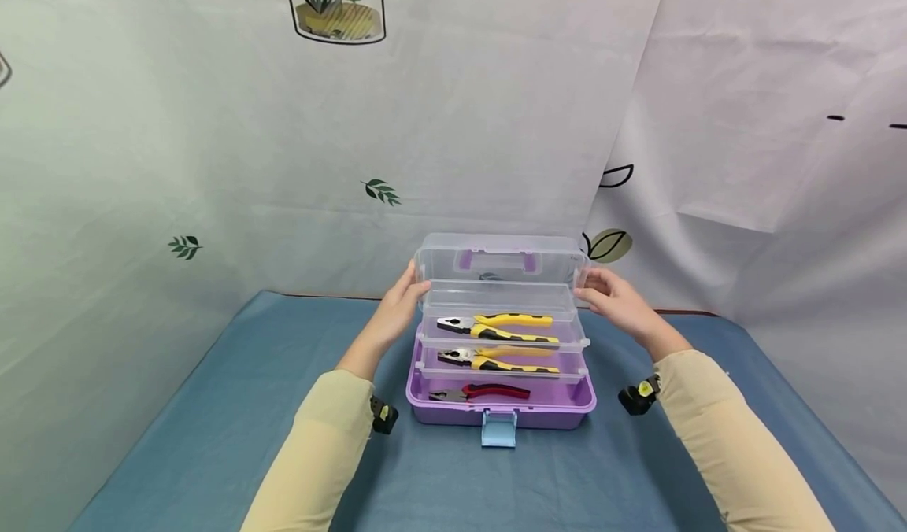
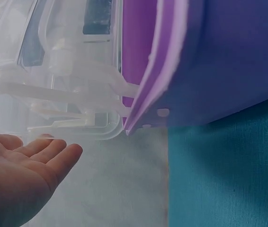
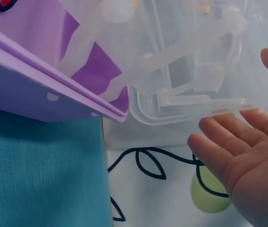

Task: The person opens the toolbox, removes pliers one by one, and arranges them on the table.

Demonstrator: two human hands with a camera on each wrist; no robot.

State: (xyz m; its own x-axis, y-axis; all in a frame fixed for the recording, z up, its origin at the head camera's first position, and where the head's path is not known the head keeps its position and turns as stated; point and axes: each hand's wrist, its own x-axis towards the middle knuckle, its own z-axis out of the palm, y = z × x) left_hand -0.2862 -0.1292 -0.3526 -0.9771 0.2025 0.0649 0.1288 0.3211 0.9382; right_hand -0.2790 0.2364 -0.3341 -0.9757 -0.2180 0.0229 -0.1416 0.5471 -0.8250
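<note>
A purple toolbox [image 1: 441, 414] with a clear plastic lid [image 1: 506, 242] stands opened, its two clear trays raised in steps. Yellow-and-black pliers [image 1: 499, 333] lie in the upper tray and a similar pair of pliers [image 1: 499, 360] in the lower one. Red-handled pliers [image 1: 489, 391] lie in the purple base. At the lid's left end is my left hand [image 1: 397, 308], its fingers extended along the plastic in the left wrist view. My right hand [image 1: 616, 305] is at the opposite end, fingertips right at the lid's edge and thumb apart from the fingers.
The toolbox sits on a blue-covered table [image 1: 283, 437]. A light blue latch [image 1: 499, 430] hangs down at its front. White translucent hinge arms [image 3: 172, 56] join box, trays and lid. Close behind the table hangs a pale printed cloth [image 1: 496, 123].
</note>
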